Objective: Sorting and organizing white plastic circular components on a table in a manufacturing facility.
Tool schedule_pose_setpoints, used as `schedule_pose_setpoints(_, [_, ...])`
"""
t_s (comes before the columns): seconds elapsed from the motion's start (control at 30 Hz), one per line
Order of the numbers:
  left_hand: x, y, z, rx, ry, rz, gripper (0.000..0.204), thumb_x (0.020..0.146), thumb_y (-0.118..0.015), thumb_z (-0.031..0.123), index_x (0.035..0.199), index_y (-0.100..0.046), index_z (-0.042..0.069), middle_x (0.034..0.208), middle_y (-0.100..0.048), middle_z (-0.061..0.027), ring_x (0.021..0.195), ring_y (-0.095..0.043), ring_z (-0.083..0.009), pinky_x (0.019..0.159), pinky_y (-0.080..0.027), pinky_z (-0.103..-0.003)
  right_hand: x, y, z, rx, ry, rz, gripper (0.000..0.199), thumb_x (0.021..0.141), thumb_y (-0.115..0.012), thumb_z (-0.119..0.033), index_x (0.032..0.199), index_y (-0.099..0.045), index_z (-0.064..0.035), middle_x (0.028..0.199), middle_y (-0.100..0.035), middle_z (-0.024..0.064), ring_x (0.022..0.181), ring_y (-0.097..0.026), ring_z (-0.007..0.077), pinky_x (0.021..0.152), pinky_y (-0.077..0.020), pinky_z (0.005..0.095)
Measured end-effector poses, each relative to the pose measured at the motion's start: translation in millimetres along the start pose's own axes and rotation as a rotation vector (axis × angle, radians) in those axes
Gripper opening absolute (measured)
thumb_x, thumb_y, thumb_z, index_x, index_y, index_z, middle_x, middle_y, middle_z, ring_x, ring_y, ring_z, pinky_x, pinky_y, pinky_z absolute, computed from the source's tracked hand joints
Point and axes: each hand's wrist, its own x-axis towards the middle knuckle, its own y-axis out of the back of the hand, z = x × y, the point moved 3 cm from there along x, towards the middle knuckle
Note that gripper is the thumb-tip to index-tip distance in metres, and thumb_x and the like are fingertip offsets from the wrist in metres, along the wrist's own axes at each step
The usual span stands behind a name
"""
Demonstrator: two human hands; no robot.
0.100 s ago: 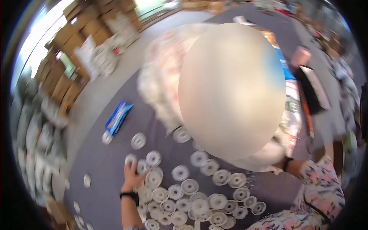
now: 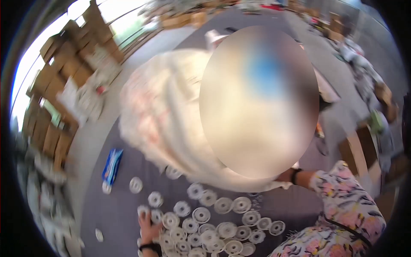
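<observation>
Many white round reels (image 2: 214,227) lie flat on a grey tabletop (image 2: 111,210), low in the head view. My left hand (image 2: 147,227), with a black wristband, rests with its fingers apart on the reels at the left edge of the cluster. My right arm in a floral sleeve (image 2: 342,197) reaches in from the lower right. Its hand (image 2: 284,175), past a black wristband, is mostly hidden against the pale garment (image 2: 167,120) of a person leaning over the table opposite me. Whether it holds anything does not show.
A blue packet (image 2: 112,165) lies on the table's left side, with single reels (image 2: 135,184) near it. Stacked cardboard boxes (image 2: 64,64) line the left wall. A wooden frame (image 2: 359,147) stands at the right, beside cluttered tables.
The view has tilted, so the table and reels sit lower in the picture. My left hand stays on the reels.
</observation>
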Motion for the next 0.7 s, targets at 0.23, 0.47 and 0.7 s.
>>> schedule_pose_setpoints(0.23, [-47.1,-25.7,104.2,0.315,-0.189,-0.006,0.065,0.077,-0.065,0.017,0.137,-0.040,0.010,0.126,-0.052,-0.0209,0.112,-0.050,-0.0402,0.097,-0.039,-0.046,-41.8,45.7,-1.2,0.437,-0.124,0.324,0.057,0.078,-0.065,-0.028,0.129,-0.048,-0.0099,0.134,-0.046,0.0163,0.126,-0.040,0.0348,0.105,-0.0325,0.0426])
schedule_pose_setpoints(0.47, [-102.2,7.6,219.8,0.181,0.001,0.052,0.058,0.084,-0.061,0.021,0.134,-0.041,0.001,0.124,-0.050,-0.0266,0.113,-0.048,-0.0411,0.100,-0.037,-0.045,-135.5,148.5,-23.8,0.808,-0.074,0.008,0.024,0.091,-0.050,-0.023,0.089,-0.066,-0.0049,0.085,-0.067,0.0112,0.079,-0.064,0.0255,0.077,-0.0511,0.0355])
schedule_pose_setpoints(0.7, [-205.4,-32.6,248.6,0.113,-0.014,0.105,0.056,0.083,-0.065,0.022,0.132,-0.044,0.002,0.133,-0.041,-0.0274,0.126,-0.034,-0.0455,0.103,-0.030,-0.051,-181.3,151.6,193.2,2.256,-0.661,0.460,0.033,0.085,-0.057,-0.033,0.075,-0.063,-0.0023,0.078,-0.067,0.0131,0.072,-0.065,0.0179,0.068,-0.0515,0.0302])
